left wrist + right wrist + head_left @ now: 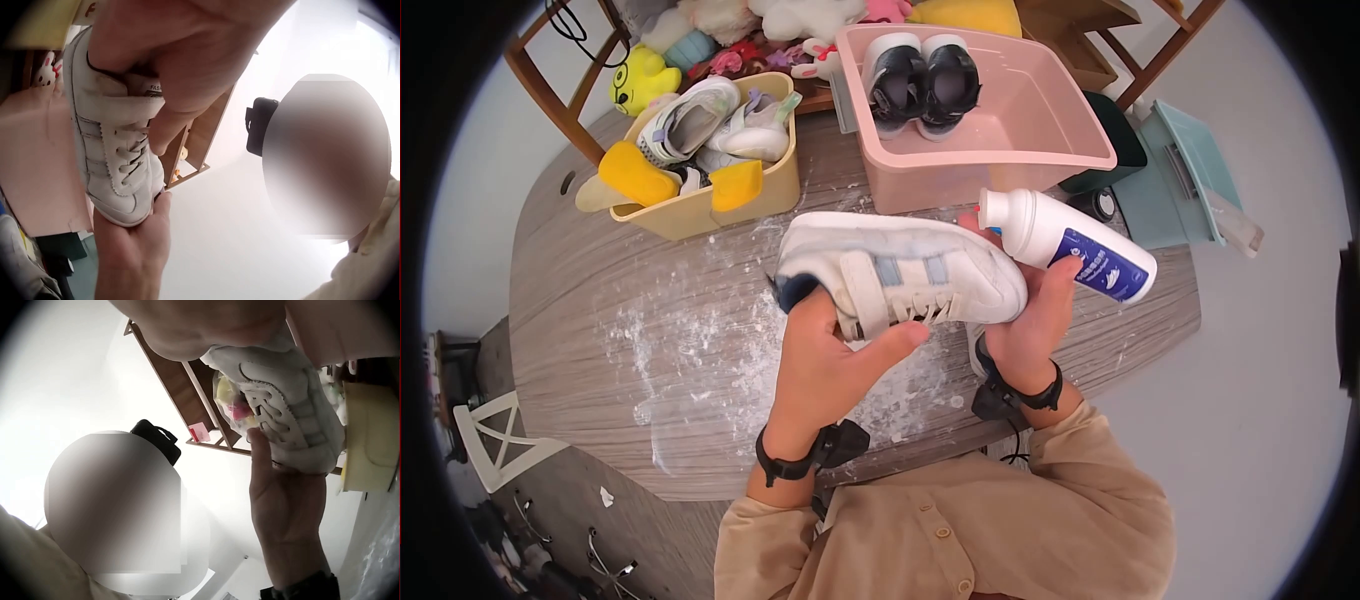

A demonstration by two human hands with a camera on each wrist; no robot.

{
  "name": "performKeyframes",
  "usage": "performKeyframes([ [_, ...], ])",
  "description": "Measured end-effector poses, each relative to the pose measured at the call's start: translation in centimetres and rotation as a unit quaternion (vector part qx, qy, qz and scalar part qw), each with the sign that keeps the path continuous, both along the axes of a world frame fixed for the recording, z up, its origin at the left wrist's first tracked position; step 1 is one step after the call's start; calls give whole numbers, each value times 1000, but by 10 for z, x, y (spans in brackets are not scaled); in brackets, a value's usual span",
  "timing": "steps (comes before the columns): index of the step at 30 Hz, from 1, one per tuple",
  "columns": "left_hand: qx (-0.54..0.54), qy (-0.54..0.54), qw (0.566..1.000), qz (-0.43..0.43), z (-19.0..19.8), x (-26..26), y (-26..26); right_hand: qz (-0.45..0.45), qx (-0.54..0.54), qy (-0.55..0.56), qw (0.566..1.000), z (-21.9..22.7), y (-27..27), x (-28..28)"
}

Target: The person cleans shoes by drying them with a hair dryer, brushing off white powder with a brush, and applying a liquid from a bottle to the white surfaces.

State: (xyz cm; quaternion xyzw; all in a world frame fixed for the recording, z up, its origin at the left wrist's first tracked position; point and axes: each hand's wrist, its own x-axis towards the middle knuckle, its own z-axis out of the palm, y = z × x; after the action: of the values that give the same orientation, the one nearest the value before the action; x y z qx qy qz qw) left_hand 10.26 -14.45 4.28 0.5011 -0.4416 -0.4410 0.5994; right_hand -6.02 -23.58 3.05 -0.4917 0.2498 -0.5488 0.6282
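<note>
A white shoe (pixel 900 270) with grey-blue stripes and laces is held up sideways above the table. My left hand (pixel 825 350) grips its ankle end, fingers in the opening and thumb by the laces. Around the toe, my right hand (pixel 1035 325) holds the other end, its fingers partly hidden behind the shoe. A tilted white bottle (pixel 1040 235) with a blue label overlaps the right thumb; whether that hand bears it is unclear. The left wrist view shows the shoe (pixel 119 144) with its toe on the right palm (pixel 128 250). Part of another shoe (pixel 977 350) shows beneath.
White smears mark the wooden table (pixel 600 370). Behind stand a yellow bin (pixel 700 215) with shoes and yellow sponges, and a pink bin (pixel 990 165) holding a pair of dark shoes. A teal container (pixel 1165 200) and a black-lidded jar (pixel 1097 205) are at the right, plush toys at the back.
</note>
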Motion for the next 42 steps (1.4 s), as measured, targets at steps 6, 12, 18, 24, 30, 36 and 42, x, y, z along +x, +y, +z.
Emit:
performKeyframes([
  [6, 4, 252, 962, 109, -5, -7, -9, -68, -152, 21, 986, -23, -1, 2],
  [12, -19, 153, 968, 200, 7, 5, -3, -54, -58, -170, 982, 11, -26, -22],
  [18, -37, 50, 972, 227, 17, 15, 6, -122, -164, 27, 979, 6, -26, -37],
  [24, -15, 14, 975, 219, 19, 21, 11, -126, -53, -20, 990, 13, -23, -31],
  [30, -6, 23, 976, 216, 21, 20, 10, -102, -128, 65, 984, -7, -16, -26],
  [36, 5, 23, 977, 212, 22, 22, 11, -5, -118, 89, 989, -7, -10, -12],
  [42, 3, 8, 978, 207, 22, 26, 12, -2, -154, 127, 980, -3, -6, -8],
])
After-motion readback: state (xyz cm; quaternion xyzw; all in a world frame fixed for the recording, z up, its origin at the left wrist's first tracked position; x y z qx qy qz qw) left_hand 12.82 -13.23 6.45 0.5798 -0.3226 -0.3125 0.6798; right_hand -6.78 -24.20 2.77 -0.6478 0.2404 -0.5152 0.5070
